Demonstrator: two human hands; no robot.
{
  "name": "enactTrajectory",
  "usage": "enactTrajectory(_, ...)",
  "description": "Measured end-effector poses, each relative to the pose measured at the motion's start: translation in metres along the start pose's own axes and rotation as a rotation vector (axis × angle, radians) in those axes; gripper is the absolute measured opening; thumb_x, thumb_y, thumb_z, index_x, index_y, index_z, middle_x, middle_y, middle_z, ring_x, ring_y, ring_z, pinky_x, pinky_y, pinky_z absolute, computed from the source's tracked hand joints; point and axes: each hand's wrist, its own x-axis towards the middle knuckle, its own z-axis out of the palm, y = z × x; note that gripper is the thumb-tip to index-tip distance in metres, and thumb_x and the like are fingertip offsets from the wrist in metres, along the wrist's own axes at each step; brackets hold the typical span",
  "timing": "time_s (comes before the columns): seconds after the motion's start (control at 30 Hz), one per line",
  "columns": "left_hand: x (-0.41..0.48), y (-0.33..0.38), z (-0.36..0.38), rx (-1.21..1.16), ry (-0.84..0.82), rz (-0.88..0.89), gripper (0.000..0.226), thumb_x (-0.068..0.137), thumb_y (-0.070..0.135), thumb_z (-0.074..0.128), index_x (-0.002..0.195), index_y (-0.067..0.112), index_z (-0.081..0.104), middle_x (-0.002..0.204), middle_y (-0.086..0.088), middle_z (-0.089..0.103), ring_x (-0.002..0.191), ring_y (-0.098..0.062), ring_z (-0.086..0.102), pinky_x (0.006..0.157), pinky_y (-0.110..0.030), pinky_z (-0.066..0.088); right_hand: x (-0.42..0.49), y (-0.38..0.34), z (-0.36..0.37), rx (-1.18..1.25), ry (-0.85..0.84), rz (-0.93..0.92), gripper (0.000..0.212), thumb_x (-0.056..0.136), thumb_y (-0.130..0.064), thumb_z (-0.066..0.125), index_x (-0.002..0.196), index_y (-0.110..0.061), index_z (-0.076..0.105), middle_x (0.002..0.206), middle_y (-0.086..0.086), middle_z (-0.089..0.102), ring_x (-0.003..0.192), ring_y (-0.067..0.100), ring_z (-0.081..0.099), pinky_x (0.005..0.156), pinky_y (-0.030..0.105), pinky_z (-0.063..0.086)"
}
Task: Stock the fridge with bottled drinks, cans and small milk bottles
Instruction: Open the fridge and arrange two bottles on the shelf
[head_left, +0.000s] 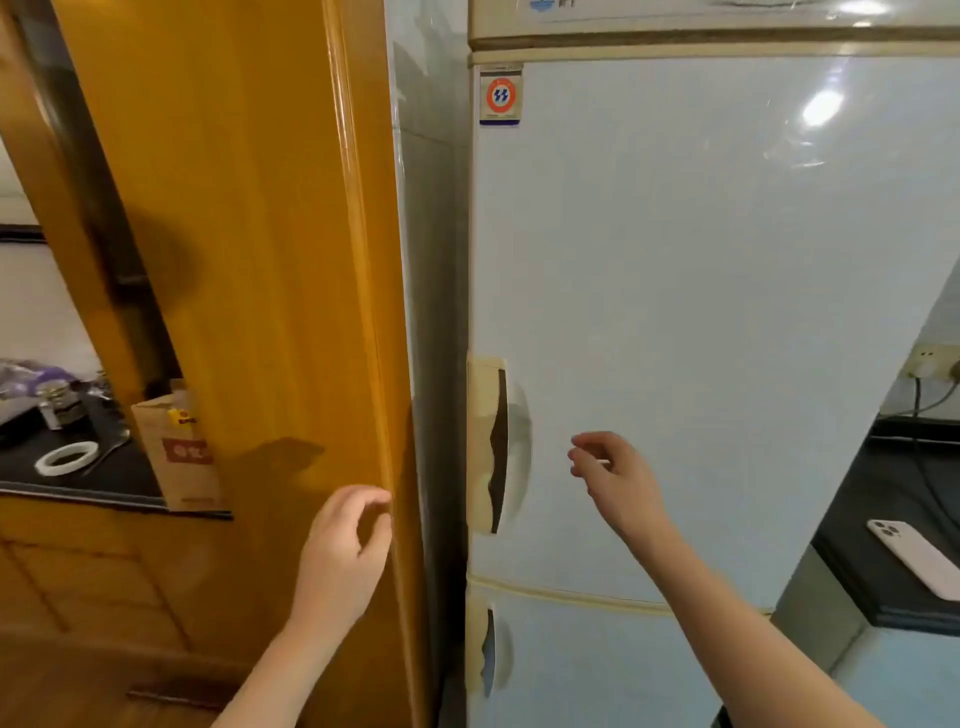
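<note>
Fridge (701, 312) doors are both closed, it fills the right half of the view, and no bottles, cans or milk show anywhere, so I judge the stocking has not started. At far left a dark tabletop (78, 486) carries a tape roll (66, 458) and a paper bag (182, 447), the bag partly hidden behind a wood panel (260, 208). The left hand (343, 556) hovers at the panel's right edge, its fingers (358, 498) loosely curled with thumb and forefinger nearly meeting, holding nothing. Just right of it the cream handle (491, 447) sits on the upper door's left edge, with a dark recess behind it; a smaller handle (485, 649) marks the lower door. The right hand (613, 478) is raised before the upper door, near the handle but not touching, fingers half curled and apart, empty as far as I can tell. Further right a second tabletop (883, 493) holds a phone (919, 558). The door will likely feel stiff and fairly heavy, held by its seal, and its glossy face gives no purchase; the place to grip is the recess, fingertips hooked behind the lip, pulling so that it swings open toward the right
</note>
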Motion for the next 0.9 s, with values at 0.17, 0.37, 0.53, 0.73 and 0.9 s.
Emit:
enactTrajectory(0.17, 0.109, -0.017, -0.009, 0.3, 0.293, 0.272, 0.048, 0.085, 0.027, 0.065, 0.129, 0.014, 0.053, 0.143, -0.01, 0.042, 0.134, -0.029, 0.036, 0.104, -0.041, 0.035, 0.037, -0.018, 0.063, -0.145, -0.041, 0.054, 0.04, 0.095, -0.027, 0.052, 0.133, -0.018, 0.046, 0.125, -0.002, 0.056, 0.107, 0.015, 0.057, 0.085, 0.027, 0.045)
enactTrajectory(0.37, 0.194, -0.078, 0.009, 0.626, 0.383, 0.477, 0.08, 0.083, 0.048, 0.057, 0.147, 0.009, 0.027, 0.156, -0.02, 0.013, 0.143, -0.042, 0.007, 0.111, -0.063, 0.011, 0.067, -0.014, 0.114, -0.201, 0.066, 0.144, 0.038, 0.093, -0.028, 0.053, 0.128, -0.018, 0.046, 0.122, -0.002, 0.057, 0.102, 0.014, 0.057, 0.08, 0.027, 0.049)
enactTrajectory(0.53, 0.216, -0.11, 0.031, 0.608, 0.54, 0.655, 0.076, 0.089, 0.056, 0.034, 0.15, 0.014, 0.016, 0.157, -0.015, 0.007, 0.144, -0.038, 0.001, 0.112, -0.06, 0.002, 0.077, -0.007, 0.14, -0.281, 0.253, 0.116, 0.016, 0.09, -0.041, 0.053, 0.1, -0.032, 0.044, 0.086, -0.02, 0.052, 0.072, -0.003, 0.051, 0.055, 0.013, 0.036)
enactTrajectory(0.73, 0.225, -0.118, 0.042, 0.547, 0.666, 0.768, 0.078, 0.087, 0.053, 0.042, 0.15, 0.015, 0.016, 0.155, -0.017, 0.012, 0.146, -0.03, -0.005, 0.114, -0.053, -0.004, 0.071, -0.003, 0.165, -0.46, 0.421, 0.066, 0.025, 0.085, -0.038, 0.058, 0.097, -0.033, 0.037, 0.084, -0.016, 0.051, 0.071, 0.002, 0.053, 0.055, 0.017, 0.044)
enactTrajectory(0.9, 0.227, -0.12, 0.044, 0.499, 0.692, 0.804, 0.074, 0.087, 0.052, 0.044, 0.148, 0.015, 0.022, 0.148, -0.017, 0.025, 0.147, -0.03, -0.002, 0.115, -0.052, -0.003, 0.069, -0.007, 0.172, -0.517, 0.462, 0.106, 0.035, 0.084, -0.043, 0.056, 0.108, -0.023, 0.04, 0.094, -0.008, 0.051, 0.083, 0.011, 0.054, 0.066, 0.031, 0.054)
